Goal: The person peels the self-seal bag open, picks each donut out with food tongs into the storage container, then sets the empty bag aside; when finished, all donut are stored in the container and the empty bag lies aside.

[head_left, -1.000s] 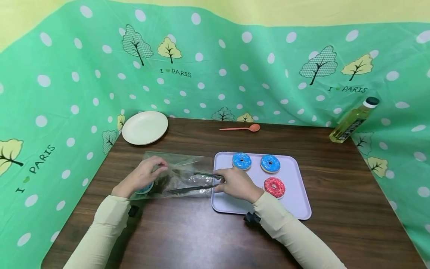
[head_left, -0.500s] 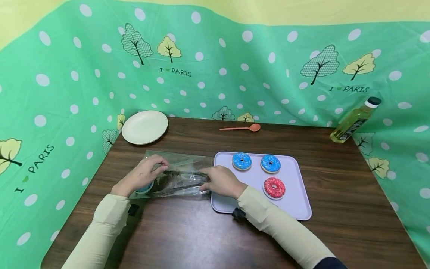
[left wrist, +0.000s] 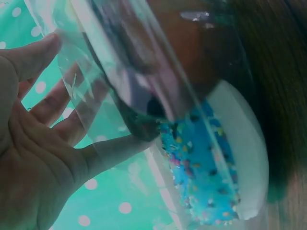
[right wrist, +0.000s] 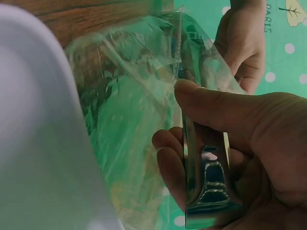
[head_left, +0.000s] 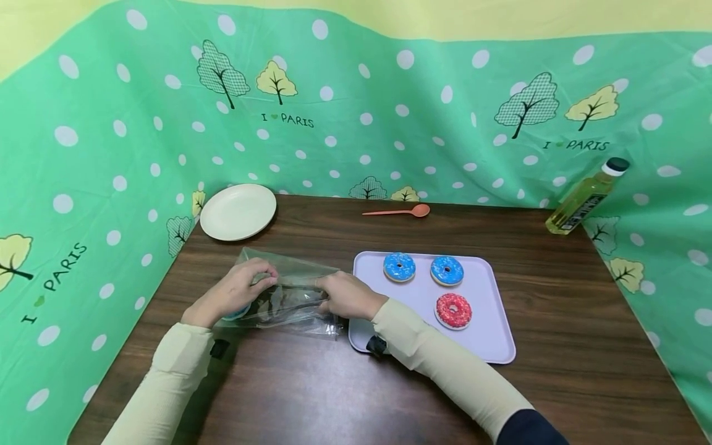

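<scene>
My left hand (head_left: 230, 292) pinches the upper edge of a clear plastic bag (head_left: 297, 267) lying left of the tray. Inside the bag's left end is a blue sprinkled donut (left wrist: 201, 167), tilted on its side in the left wrist view. My right hand (head_left: 351, 296) grips metal tongs (right wrist: 208, 184) by the handle end, thumb on one arm and fingers round the other. The tongs' arms reach into the bag toward the donut. Glare and plastic folds hide whether their tips touch it.
A lilac tray (head_left: 495, 337) at the right bears two blue donuts (head_left: 399, 267) and a red donut (head_left: 453, 311). Behind stand a white plate (head_left: 238, 212), an orange spoon (head_left: 420, 211) and a leaning bottle of yellow liquid (head_left: 581, 201) near the cloth backdrop (head_left: 334, 154).
My right hand has moved left from over the tray, sliding the tongs deeper into the bag. The left hand keeps its pinch on the bag in nearly the same place.
</scene>
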`<action>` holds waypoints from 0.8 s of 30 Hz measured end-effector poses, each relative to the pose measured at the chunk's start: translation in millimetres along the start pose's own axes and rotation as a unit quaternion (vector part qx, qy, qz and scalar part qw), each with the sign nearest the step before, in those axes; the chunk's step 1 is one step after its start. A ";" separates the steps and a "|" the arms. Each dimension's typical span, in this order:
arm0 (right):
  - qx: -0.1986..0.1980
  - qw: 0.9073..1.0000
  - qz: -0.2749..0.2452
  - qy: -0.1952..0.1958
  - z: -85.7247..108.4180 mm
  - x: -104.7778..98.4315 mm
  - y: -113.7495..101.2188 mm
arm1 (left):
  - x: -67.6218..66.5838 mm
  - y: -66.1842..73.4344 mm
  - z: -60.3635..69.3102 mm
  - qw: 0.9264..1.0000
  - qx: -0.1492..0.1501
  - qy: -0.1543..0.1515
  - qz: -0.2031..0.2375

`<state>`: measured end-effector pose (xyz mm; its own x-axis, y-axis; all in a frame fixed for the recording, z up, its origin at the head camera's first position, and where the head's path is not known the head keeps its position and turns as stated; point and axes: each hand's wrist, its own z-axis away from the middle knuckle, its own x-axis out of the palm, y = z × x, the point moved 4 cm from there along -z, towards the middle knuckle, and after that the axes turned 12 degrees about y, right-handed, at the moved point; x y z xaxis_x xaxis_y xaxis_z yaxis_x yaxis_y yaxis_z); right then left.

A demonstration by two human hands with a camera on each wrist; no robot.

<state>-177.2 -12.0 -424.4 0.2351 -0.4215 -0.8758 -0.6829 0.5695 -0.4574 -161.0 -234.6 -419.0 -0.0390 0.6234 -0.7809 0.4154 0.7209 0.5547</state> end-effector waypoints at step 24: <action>0.011 0.999 -0.031 0.034 14.9 -6.2 2.4 | 0.0 -9.8 4.2 1.000 -0.018 -0.016 0.000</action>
<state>-170.0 2.5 -422.3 0.2281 -0.5026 -0.8338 -0.6530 0.5562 -0.5140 -161.3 -242.9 -425.5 -0.0095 0.6145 -0.7889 0.3820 0.7313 0.5650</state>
